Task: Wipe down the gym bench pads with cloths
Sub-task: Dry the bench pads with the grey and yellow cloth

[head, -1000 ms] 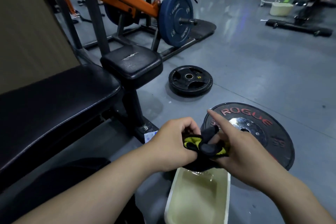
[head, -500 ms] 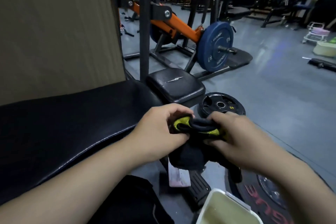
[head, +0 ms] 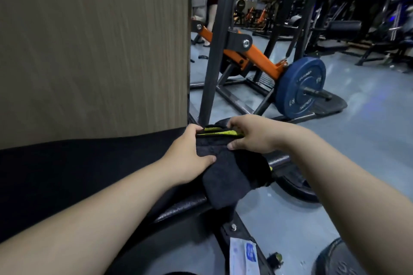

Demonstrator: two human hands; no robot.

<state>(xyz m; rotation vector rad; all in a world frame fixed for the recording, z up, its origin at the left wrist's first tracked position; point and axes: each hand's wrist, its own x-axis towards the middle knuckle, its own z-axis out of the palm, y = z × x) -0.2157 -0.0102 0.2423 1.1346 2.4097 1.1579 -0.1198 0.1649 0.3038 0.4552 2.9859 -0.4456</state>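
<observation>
A dark cloth (head: 232, 174) with a yellow-green edge hangs between my two hands near the middle of the head view. My left hand (head: 190, 154) grips its left side, thumb on top of the fabric. My right hand (head: 252, 134) pinches the yellow-green top edge from the right. The cloth droops over the right end of the long black bench pad (head: 78, 176), which runs from the lower left toward the centre. The small seat pad beyond is mostly hidden behind the cloth and my hands.
A tan wall panel (head: 93, 47) rises behind the bench. A black upright post (head: 212, 62) with an orange lever arm (head: 257, 58) carries a blue weight plate (head: 300, 87). Black plates (head: 299, 187) lie on the grey floor at right. People stand far back.
The view has lifted and turned left, so the basin dropped out of sight. My hands carried the cloth up over the bench end and spread its top edge apart.
</observation>
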